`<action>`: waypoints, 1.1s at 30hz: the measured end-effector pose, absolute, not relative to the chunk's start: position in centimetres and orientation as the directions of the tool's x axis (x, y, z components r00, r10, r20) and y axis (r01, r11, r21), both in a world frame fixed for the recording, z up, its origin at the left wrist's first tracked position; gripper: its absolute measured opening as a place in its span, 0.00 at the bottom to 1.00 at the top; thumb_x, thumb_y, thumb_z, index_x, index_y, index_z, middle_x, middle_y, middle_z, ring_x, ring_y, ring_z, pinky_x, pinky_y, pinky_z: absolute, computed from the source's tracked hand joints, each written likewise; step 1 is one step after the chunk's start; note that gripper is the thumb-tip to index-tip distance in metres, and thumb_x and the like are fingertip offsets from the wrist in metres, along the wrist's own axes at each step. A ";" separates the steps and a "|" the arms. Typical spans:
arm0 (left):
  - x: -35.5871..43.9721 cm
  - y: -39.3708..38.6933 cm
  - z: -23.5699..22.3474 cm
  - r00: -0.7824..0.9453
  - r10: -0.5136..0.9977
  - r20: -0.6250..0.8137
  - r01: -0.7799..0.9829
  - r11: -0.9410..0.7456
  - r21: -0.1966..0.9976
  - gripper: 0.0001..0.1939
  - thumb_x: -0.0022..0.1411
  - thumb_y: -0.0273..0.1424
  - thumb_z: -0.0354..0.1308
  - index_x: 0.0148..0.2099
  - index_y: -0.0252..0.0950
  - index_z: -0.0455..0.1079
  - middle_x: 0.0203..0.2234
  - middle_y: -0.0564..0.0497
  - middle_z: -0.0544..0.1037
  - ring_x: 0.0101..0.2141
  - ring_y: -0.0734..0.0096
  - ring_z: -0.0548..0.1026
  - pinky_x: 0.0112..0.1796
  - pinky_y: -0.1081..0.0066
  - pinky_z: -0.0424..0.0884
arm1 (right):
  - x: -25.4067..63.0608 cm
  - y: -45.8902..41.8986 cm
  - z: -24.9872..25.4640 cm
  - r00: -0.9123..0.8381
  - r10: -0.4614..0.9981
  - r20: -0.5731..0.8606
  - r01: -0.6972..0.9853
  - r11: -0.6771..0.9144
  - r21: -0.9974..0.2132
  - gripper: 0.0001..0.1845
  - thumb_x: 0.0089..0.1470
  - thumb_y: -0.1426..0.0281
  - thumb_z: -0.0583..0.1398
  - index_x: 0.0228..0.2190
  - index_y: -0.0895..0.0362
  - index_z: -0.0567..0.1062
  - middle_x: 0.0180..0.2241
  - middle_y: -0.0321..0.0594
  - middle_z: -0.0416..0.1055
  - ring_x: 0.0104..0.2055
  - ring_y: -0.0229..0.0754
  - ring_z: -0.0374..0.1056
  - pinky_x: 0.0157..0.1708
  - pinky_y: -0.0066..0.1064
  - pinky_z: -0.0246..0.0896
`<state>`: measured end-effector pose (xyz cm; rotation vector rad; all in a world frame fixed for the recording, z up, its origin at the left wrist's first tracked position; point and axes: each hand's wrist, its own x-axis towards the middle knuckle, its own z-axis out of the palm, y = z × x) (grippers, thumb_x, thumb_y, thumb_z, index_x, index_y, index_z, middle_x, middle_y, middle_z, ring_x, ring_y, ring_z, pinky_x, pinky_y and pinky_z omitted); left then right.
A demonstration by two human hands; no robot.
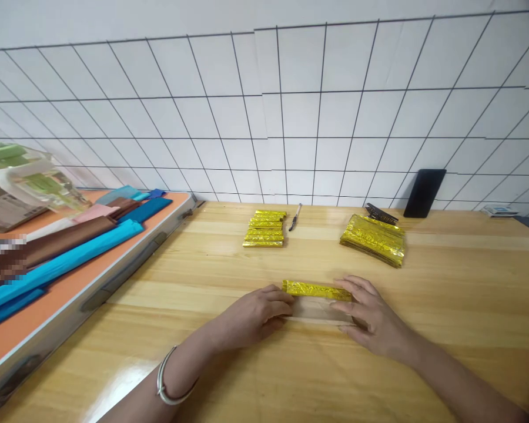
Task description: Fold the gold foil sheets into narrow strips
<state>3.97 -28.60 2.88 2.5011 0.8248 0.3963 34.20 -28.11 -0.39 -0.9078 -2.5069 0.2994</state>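
Between my hands, low over the wooden table, is a shiny gold foil strip (312,289) along the upper edge of a see-through plastic piece (317,309). My left hand (264,311), with a bracelet on its wrist, has its fingers bent round the left end of the plastic. At the other end, my right hand (370,317) grips the plastic, its upper fingers touching the foil. Both thumbs are partly hidden or blurred. Behind the hands lie a row of small gold foil bundles (265,229) and a thicker stack of gold foil strips (372,239).
A pen (295,217) lies near the tiled wall. A black clip (381,214) sits behind the stack, and a dark phone-like slab (424,192) leans on the wall. At left, a raised orange surface (92,288) bears folded fabrics (83,252) and a clear-and-green container (35,176).
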 end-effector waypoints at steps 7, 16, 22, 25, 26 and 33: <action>4.0 -28.8 2.7 0.749 0.648 0.137 0.508 -0.694 0.510 0.09 0.56 0.23 0.53 0.39 0.37 0.69 0.50 0.45 0.66 0.51 0.60 0.65 0.50 0.63 0.62 | 33.8 -28.8 0.0 -0.643 0.674 0.363 0.591 0.739 -0.325 0.13 0.49 0.68 0.60 0.39 0.50 0.75 0.54 0.42 0.61 0.59 0.54 0.49 0.53 0.51 0.53; 3.6 -28.1 2.4 0.742 0.665 0.091 0.487 -0.626 0.609 0.11 0.59 0.27 0.54 0.45 0.39 0.70 0.50 0.46 0.68 0.50 0.62 0.65 0.50 0.64 0.62 | 33.2 -29.5 0.3 -0.577 0.751 0.321 0.637 0.660 -0.398 0.08 0.52 0.69 0.57 0.25 0.51 0.75 0.54 0.37 0.60 0.60 0.54 0.45 0.54 0.53 0.49; 4.1 -27.9 0.8 0.639 0.754 0.151 0.502 -0.558 0.661 0.10 0.63 0.29 0.50 0.40 0.36 0.72 0.47 0.45 0.71 0.48 0.65 0.67 0.50 0.66 0.63 | 33.2 -29.1 -0.9 -0.510 0.813 0.282 0.703 0.582 -0.409 0.11 0.52 0.67 0.57 0.20 0.55 0.71 0.51 0.42 0.63 0.59 0.55 0.47 0.53 0.53 0.50; 4.9 -28.1 -0.1 0.556 0.814 0.168 0.562 -0.518 0.645 0.09 0.62 0.29 0.51 0.35 0.36 0.72 0.43 0.46 0.73 0.46 0.65 0.68 0.48 0.67 0.64 | 33.1 -28.9 -1.6 -0.488 0.824 0.287 0.723 0.566 -0.396 0.09 0.50 0.67 0.58 0.20 0.55 0.70 0.50 0.44 0.65 0.57 0.55 0.50 0.52 0.51 0.52; 5.1 -28.1 -0.3 0.531 0.829 0.173 0.582 -0.506 0.637 0.08 0.61 0.29 0.52 0.34 0.35 0.72 0.42 0.46 0.73 0.45 0.65 0.69 0.47 0.67 0.65 | 33.1 -28.9 -1.7 -0.484 0.827 0.287 0.726 0.562 -0.396 0.09 0.50 0.67 0.58 0.21 0.55 0.70 0.49 0.45 0.65 0.57 0.54 0.50 0.52 0.50 0.52; 5.8 -28.3 -0.5 0.439 0.878 0.193 0.674 -0.464 0.575 0.06 0.57 0.28 0.55 0.29 0.35 0.70 0.38 0.48 0.73 0.41 0.67 0.70 0.44 0.68 0.66 | 32.7 -28.8 -1.6 -0.446 0.852 0.274 0.752 0.522 -0.402 0.08 0.48 0.68 0.59 0.20 0.55 0.69 0.48 0.43 0.67 0.54 0.52 0.54 0.49 0.46 0.55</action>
